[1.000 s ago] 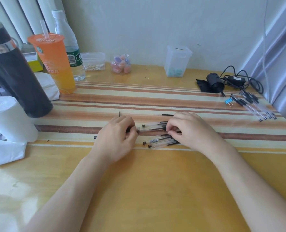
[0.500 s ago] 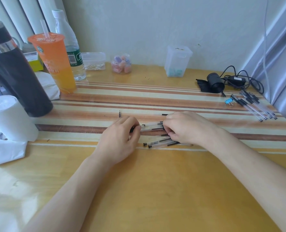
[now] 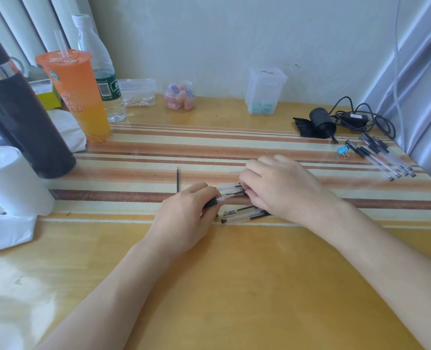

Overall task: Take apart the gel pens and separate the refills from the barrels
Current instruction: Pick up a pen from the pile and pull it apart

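A small heap of clear gel pens (image 3: 239,214) with black tips lies mid-table on the striped mat. My left hand (image 3: 184,218) grips the black front end of one gel pen (image 3: 224,198). My right hand (image 3: 282,188) covers the other end of that pen and the back of the heap; its fingertips are hidden. A thin black refill (image 3: 177,179) lies alone just beyond my left hand. A second group of clear pens (image 3: 383,157) rests at the far right.
At the left stand a paper roll (image 3: 9,183), a dark flask (image 3: 20,114), an orange drink cup (image 3: 78,94) and a water bottle (image 3: 100,69). Along the wall sit small clear containers (image 3: 265,94). A black cable bundle (image 3: 335,122) and blue binder clip (image 3: 342,150) lie right.
Both hands have drawn closer together over the heap. My left hand now shows the black front end of a pen between its fingers, lifted slightly from the pile.
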